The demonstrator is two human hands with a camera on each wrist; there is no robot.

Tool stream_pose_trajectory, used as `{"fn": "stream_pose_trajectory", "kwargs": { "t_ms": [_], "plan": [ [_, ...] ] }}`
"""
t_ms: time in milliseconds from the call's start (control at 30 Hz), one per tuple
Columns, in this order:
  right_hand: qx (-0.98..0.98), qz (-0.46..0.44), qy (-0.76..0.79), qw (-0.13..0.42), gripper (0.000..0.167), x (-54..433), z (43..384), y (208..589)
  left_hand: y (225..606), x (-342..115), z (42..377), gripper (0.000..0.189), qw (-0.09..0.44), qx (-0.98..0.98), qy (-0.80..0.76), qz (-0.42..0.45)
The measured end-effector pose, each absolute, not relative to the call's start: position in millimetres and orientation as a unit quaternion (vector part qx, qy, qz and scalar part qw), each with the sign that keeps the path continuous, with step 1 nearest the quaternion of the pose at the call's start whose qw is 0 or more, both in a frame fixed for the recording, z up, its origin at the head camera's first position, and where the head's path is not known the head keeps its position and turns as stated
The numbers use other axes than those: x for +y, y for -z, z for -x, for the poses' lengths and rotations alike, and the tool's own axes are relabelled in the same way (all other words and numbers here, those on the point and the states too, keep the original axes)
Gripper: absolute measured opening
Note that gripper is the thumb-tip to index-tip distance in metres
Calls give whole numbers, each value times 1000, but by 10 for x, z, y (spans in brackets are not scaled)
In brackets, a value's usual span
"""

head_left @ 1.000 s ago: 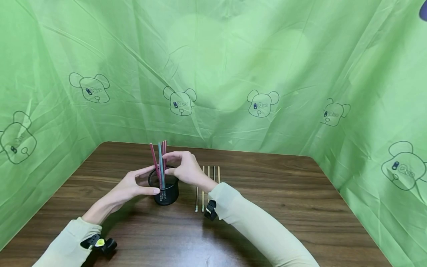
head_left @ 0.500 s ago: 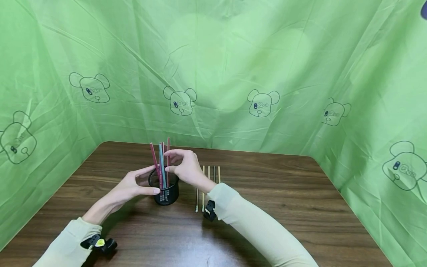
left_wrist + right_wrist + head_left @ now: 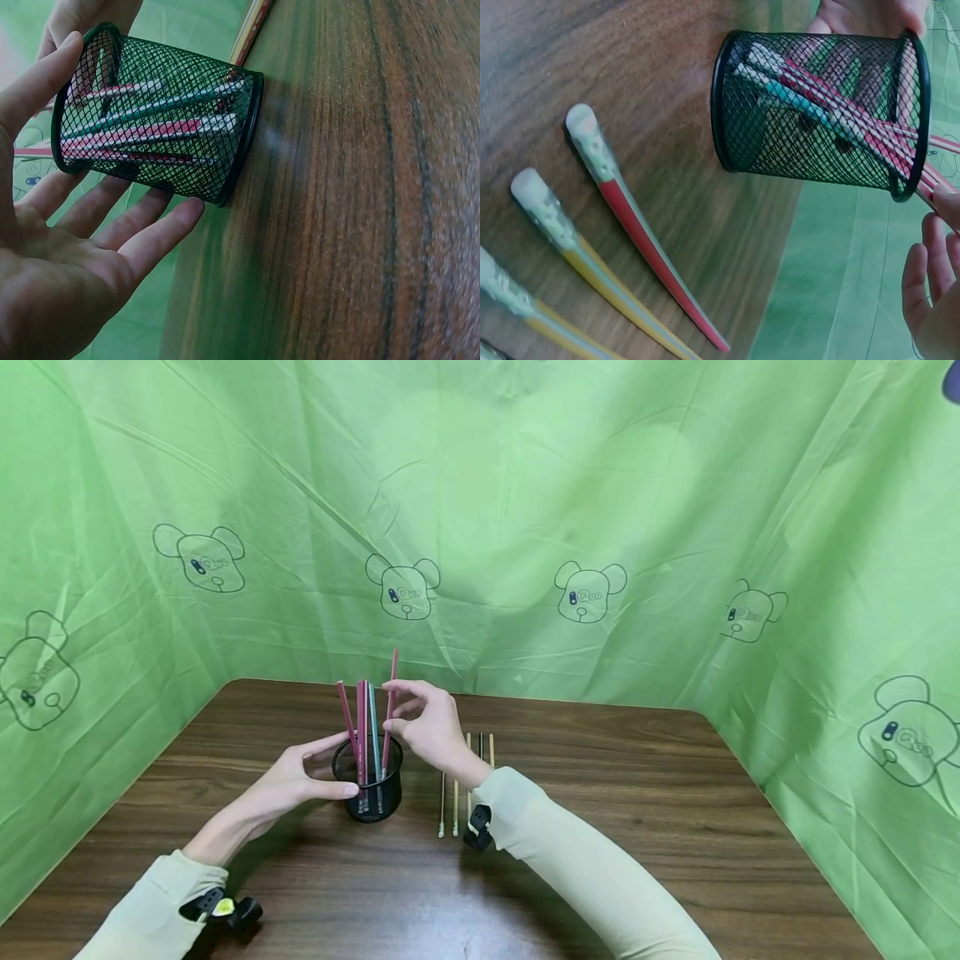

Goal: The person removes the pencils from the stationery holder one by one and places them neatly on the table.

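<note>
Here, a pink pencil [image 3: 387,750] is pinched by thumb and fingertips of the right hand [image 3: 433,725], lower end within the mesh cup [image 3: 375,807], steadied by the left hand's [image 3: 288,781] spread fingers; upright handling is advised.

Wood-grain table [image 3: 637,827], brown. Black mesh cup [image 3: 384,802] stands upright on it. Pencils [image 3: 455,806] lie beside, side by side.

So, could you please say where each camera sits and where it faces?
Head: worn on the head, facing forward and down at the table; left hand, right hand and sleeves show.
Left wrist: worn there, facing the mesh cup; both hands show.
Right wrist: worn there, facing the mesh cup and lying pencils; both hands show.
Wrist views share the mesh cup.
</note>
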State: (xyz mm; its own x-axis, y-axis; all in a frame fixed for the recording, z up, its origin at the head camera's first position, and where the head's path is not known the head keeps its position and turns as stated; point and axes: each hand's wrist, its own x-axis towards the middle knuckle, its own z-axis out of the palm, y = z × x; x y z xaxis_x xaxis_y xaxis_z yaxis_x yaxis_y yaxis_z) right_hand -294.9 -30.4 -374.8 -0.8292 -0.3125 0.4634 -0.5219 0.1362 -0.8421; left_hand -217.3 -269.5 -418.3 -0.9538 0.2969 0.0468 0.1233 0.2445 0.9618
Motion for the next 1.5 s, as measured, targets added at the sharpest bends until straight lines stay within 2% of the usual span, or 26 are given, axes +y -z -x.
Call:
{"fn": "stream_pose_trajectory", "kwargs": {
  "t_ms": [867,1500],
  "plan": [
    [-707,-319,-629,57,63,-10,2961,3277,4163,-2705,2162,87,71,793,-591,-131],
    [-719,-293,-628,44,64,484,2949,3330,4174,-2707,2152,88,68,797,-586,-129]
  ]
}}
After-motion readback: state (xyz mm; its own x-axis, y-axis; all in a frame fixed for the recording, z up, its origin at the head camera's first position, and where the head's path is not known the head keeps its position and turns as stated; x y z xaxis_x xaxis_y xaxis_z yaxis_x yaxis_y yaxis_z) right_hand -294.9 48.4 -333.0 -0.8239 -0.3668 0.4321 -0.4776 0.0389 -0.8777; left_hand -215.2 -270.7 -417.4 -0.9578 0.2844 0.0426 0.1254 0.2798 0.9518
